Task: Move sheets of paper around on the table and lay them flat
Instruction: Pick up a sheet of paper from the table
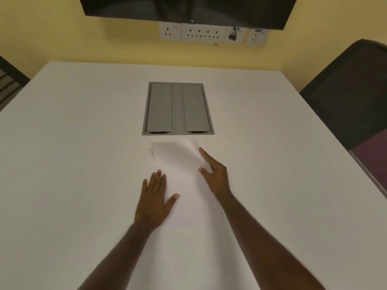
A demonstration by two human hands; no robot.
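Observation:
White sheets of paper (180,174) lie in a loose stack on the white table (73,143), just in front of me. My left hand (154,203) rests flat on the stack's left edge, fingers spread. My right hand (214,174) is at the stack's right edge, thumb and fingers pinching the top sheet, whose far right corner curls up off the stack. A second sheet's edge peeks out at the far left of the stack.
A grey cable box with two lids (178,108) is set into the table just beyond the paper. A dark chair (351,97) stands at the right, another chair (8,84) at the left. Wall sockets (201,34) and a dark screen (188,9) hang on the yellow wall.

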